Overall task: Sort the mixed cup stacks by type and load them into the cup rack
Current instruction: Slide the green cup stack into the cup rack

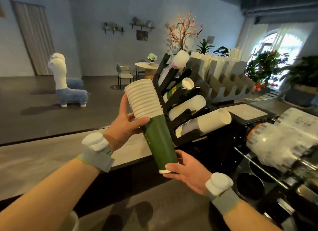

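Note:
I hold a tilted stack of green paper cups (159,143) in front of me, its white rims (143,99) fanned out at the upper end. My left hand (123,127) grips the stack just below the rims. My right hand (185,170) cups its bottom end. Just right of the stack stands the black cup rack (169,75), with slanted slots one above the other. A white stack (179,59) fills the top slot, a green stack (182,87) the one below, and white stacks (187,106) (213,120) lie in the lower two.
The grey counter (51,158) runs under my arms. A grey holder with paper sleeves (227,79) stands behind the rack. A roll of clear film on a sealing machine (282,137) sits at the right. A white cup rim (74,220) shows at the bottom left.

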Motion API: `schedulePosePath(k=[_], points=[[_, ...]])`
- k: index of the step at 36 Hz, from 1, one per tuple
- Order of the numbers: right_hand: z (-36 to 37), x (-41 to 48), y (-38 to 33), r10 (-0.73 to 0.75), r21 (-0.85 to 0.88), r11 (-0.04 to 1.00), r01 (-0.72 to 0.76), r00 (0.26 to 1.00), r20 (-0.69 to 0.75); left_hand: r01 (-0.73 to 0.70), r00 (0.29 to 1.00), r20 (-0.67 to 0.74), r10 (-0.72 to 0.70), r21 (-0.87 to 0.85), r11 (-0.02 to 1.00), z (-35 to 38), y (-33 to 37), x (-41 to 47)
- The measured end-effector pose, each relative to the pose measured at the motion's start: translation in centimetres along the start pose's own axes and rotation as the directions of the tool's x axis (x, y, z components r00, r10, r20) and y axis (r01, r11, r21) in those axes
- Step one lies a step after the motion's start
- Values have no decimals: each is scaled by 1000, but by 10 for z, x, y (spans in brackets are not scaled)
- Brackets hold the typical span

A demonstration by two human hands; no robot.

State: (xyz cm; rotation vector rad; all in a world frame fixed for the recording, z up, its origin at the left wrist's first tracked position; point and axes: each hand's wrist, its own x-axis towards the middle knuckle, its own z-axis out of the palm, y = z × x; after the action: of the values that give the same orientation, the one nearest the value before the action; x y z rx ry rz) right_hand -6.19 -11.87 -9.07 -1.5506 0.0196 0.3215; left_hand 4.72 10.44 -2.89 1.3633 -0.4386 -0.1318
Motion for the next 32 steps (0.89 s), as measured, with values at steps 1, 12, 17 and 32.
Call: schedulePosePath(k=[1,12,17,32], points=[[-1,-1,-3,-10,11,1000,10,1000,-16,-21,1000,-18,21,-38,999,1,3,4],[-24,-56,-89,-245,117,951,285,930,-273,-228,968,-83,235,84,970,11,37,38],[-51,-73,-152,-420,16,874,486,771,-478,-209,974,-35,225,256,944,36,38,63],[-118,-47,-307,-740,-835,539,114,539,-403,-159,957,-36,289,765,624,112,26,175]])
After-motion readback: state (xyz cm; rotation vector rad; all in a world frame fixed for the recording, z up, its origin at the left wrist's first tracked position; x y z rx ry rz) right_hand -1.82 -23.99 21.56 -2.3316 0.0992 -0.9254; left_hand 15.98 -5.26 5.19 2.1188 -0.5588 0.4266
